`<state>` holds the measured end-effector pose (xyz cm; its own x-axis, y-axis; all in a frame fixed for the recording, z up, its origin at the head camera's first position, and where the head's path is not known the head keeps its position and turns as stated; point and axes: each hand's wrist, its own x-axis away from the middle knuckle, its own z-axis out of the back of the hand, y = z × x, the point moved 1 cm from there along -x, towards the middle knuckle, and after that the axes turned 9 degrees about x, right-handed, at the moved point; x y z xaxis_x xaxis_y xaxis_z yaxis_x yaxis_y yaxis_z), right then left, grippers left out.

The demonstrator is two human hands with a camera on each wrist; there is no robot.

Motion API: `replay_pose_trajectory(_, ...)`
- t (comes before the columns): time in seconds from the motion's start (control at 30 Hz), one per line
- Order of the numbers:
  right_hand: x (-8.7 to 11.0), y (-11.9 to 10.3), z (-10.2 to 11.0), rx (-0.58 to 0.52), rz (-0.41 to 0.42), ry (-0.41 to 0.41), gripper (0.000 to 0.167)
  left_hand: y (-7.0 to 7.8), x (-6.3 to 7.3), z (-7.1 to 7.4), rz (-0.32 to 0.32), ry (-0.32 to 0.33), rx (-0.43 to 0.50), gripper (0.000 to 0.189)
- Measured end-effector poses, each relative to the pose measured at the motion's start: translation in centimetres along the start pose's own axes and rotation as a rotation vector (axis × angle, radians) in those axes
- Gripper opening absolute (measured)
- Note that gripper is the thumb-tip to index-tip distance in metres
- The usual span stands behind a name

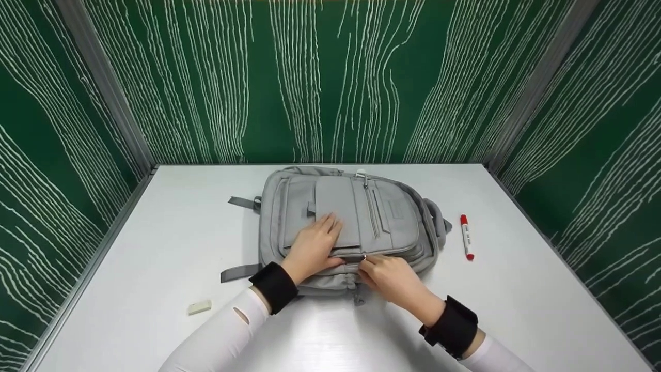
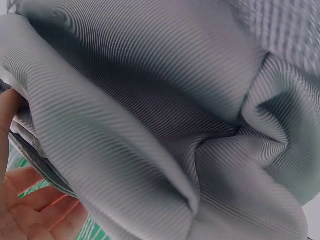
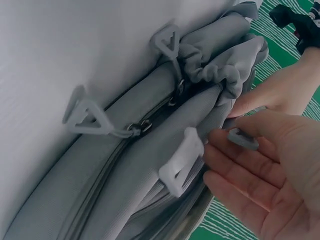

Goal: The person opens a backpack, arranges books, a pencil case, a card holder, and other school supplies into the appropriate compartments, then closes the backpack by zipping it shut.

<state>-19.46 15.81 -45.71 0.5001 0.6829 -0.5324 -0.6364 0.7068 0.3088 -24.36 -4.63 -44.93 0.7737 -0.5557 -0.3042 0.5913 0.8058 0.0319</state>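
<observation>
A grey backpack [image 1: 335, 206] lies on its back on the white table, front pockets upward. My left hand [image 1: 312, 248] rests on its front panel with the fingers straight, the thumb along the near side edge. In the left wrist view that thumb [image 2: 7, 115] sits at a fold of the grey fabric. My right hand [image 1: 392, 279] is at the near side, close to the left thumb, where it pinches a grey zipper pull [image 3: 243, 139]. Beside those fingers hangs a lighter zipper pull [image 3: 182, 162]; two more, one a triangular zipper pull [image 3: 90, 117], lie along another zipper.
A red-and-white marker [image 1: 467, 237] lies to the right of the backpack. At the left front is a small whitish block [image 1: 199, 307]. Two straps [image 1: 241, 272] stick out from the bag's left end. Green walls with white streaks [image 1: 330, 82] enclose the table.
</observation>
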Motion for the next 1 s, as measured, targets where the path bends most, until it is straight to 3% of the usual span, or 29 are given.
replay_pose_trajectory(0.17, 0.5, 1.2, 0.1, -0.054, 0.058, 0.026, 0.026, -0.1, 0.1, -0.1, -0.002, 0.014, -0.008, 0.089)
replay_pose_trajectory(0.37, 1.2, 4.6, 0.0, -0.093, 0.052, -0.030, 0.071, -0.1, 0.2, -0.3, -0.004, 0.018, 0.004, 0.089)
replay_pose_trajectory(0.47, 1.8, 6.9, -0.4, -0.084, 0.009, -0.099, 0.098, -0.1, 0.2, -0.3, -0.001, 0.015, 0.010, 0.090)
replay_pose_trajectory(0.57, 2.6, 9.4, -1.0, -0.075, -0.041, -0.180, 0.113, -0.1, 0.1, -0.4, 0.007, 0.010, 0.012, 0.089)
replay_pose_trajectory(0.77, 4.0, 12.5, -2.6, -0.082, -0.112, -0.275, 0.112, -0.1, 0.2, -0.4, 0.016, -0.011, 0.004, 0.088)
replay_pose_trajectory(1.0, 4.3, 12.3, -3.5, -0.168, -0.173, -0.253, 0.107, 0.1, 0.0, -0.2, 0.013, -0.013, 0.012, 0.090)
